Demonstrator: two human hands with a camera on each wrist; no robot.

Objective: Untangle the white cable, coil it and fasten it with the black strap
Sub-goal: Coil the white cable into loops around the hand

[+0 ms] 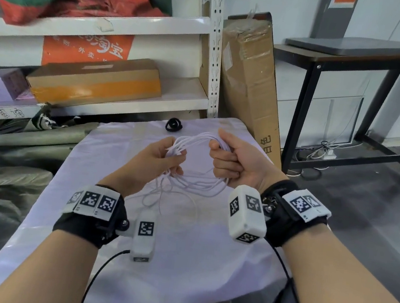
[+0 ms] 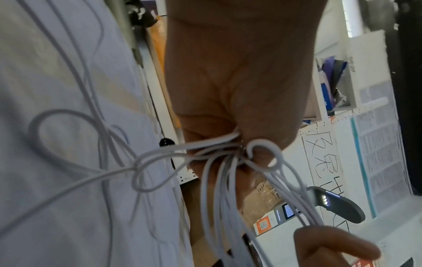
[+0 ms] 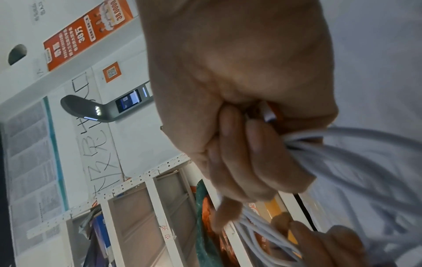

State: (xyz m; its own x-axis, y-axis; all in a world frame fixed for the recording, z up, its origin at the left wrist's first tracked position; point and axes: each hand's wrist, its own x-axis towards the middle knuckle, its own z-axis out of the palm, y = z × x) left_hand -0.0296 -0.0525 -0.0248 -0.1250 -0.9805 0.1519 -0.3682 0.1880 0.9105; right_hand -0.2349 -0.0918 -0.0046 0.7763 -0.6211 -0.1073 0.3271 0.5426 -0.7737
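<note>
Both hands held the white cable (image 1: 200, 149) above the table (image 1: 195, 250). The right hand (image 1: 236, 159) was clenched around one side of the gathered loops, probably to keep the coil together, while the left hand (image 1: 160, 158) pinched the opposite side. Loose strands dangled below. The black strap (image 1: 173, 124) lay untouched at the table's far edge.
</note>
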